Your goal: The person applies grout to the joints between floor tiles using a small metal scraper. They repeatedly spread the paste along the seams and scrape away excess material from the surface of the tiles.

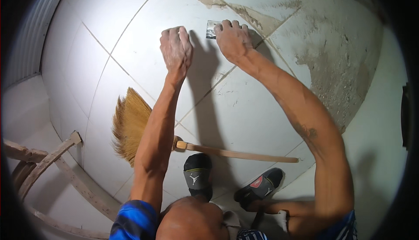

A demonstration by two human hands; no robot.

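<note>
Step judged as scraping: right hand (234,41) gripped a flat plate (211,30) over white tile (144,43); left hand (176,50) curled, contents unclear; next stroke likely called for a level edge.

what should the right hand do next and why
Perhaps slide the flat plate up and right to the tan patch along the joint: the right hand already grips the plate over white tile, and the patch lies just beyond its fingers.
</note>
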